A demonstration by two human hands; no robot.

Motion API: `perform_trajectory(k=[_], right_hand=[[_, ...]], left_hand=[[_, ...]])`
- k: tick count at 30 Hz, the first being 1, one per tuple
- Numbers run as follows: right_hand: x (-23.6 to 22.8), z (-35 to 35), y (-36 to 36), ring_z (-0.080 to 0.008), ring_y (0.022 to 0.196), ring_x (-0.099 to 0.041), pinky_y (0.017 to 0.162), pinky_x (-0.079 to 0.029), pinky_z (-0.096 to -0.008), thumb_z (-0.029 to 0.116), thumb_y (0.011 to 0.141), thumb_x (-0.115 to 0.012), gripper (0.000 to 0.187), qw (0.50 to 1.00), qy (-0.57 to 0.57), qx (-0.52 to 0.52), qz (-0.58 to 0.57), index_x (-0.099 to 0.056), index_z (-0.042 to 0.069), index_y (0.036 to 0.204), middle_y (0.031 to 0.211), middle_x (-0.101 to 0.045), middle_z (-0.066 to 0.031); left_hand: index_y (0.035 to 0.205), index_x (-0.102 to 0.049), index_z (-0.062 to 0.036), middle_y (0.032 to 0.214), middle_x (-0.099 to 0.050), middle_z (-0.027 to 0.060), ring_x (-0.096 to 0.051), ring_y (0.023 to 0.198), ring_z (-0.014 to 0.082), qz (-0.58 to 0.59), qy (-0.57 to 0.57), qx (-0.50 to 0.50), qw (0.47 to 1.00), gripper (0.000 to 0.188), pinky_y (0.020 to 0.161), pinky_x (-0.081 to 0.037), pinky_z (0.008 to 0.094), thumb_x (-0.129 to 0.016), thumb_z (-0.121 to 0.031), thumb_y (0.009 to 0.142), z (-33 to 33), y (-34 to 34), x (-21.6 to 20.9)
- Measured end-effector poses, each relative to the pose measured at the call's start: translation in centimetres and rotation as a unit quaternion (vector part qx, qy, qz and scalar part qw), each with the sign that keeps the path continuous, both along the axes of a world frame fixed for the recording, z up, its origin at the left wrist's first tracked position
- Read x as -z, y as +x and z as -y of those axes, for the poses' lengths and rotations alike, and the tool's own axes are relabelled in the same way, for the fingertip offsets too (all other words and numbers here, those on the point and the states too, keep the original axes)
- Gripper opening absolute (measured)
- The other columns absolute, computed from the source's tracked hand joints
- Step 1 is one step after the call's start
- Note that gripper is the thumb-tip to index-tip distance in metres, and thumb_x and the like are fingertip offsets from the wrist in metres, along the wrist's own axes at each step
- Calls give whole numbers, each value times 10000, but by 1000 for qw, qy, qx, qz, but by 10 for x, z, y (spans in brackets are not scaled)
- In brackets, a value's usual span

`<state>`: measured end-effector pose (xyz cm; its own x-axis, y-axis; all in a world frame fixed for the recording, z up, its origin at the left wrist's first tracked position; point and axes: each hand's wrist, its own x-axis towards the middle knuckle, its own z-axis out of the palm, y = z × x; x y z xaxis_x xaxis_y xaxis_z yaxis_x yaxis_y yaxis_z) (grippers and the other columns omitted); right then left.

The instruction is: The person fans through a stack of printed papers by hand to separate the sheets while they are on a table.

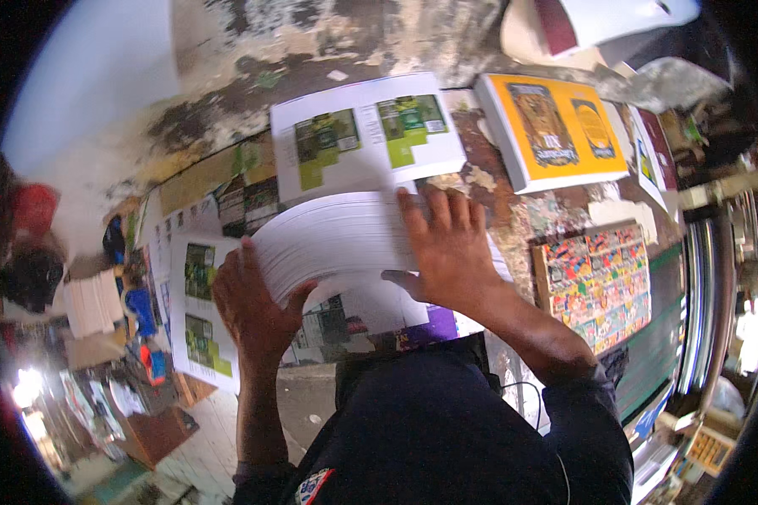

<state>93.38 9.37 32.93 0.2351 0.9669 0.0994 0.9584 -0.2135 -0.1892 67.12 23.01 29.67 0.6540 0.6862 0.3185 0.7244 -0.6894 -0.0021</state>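
A thick stack of white paper sheets is bowed into an arch in front of me, its layered edges fanned out. My left hand grips the stack's left end, with the thumb on the near side. At the other end, my right hand lies over the paper, fingers on the far side and thumb toward me. Its grip is partly hidden by the sheets. Just beyond is a pile of white sheets printed with green blocks. A similar printed sheet lies by my left hand.
At the far right stands a thick pile topped with a yellow print. Nearer is a block of small colourful prints. A purple printed sheet lies below the bowed stack. A stained wall borders the work surface at the back.
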Motion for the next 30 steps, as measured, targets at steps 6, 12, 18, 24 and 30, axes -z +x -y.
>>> perform_trajectory(k=[6, 12, 18, 24, 30], right_hand=[[0, 6, 2, -428, 1284, -451, 1054, -350, -608, 658, 717, -818, 1117, 996, -67, -56, 23, -409, -19, 1507, 1357, -481, -260], [9, -3, -30, -443, 1365, -373, 1122, -282, -643, 744, 749, -761, 1132, 999, -23, 21, 15, -389, 6, 1522, 1442, -418, -266], [5, -6, -36, -442, 1372, -392, 1131, -289, -638, 747, 702, -798, 1174, 998, -42, 37, 39, -372, 18, 1518, 1457, -427, -258], [1, -3, -28, -426, 1328, -434, 1084, -334, -633, 832, 660, -754, 1255, 997, -46, -34, 58, -349, 72, 1573, 1443, -432, -242], [7, -4, -31, -451, 1338, -437, 1114, -316, -656, 848, 656, -737, 1251, 997, -32, -20, 69, -385, 58, 1559, 1416, -456, -255]], left_hand=[[1518, -413, 4, 1305, -493, 257, -476, 1235, 450, -24, -53, 93, 994, 1181, 1076, -344, 611, -713, -819, 726, -34, -50, -5], [1520, -404, 5, 1320, -500, 290, -476, 1216, 472, -4, -77, 43, 996, 1101, 1076, -338, 611, -695, -764, 787, -14, -40, -2], [1530, -431, -44, 1357, -491, 285, -469, 1264, 471, -41, -122, 87, 988, 1077, 1100, -327, 615, -738, -739, 767, -32, -59, -22], [1526, -535, -264, 1524, -448, 285, -497, 1324, 488, -7, -144, 278, 950, 918, 1107, -406, 577, -825, -639, 740, -80, -114, -11], [1476, -575, -250, 1440, -517, 268, -542, 1238, 445, -9, -157, 281, 947, 840, 1046, -465, 533, -829, -595, 753, -87, -112, -7]])
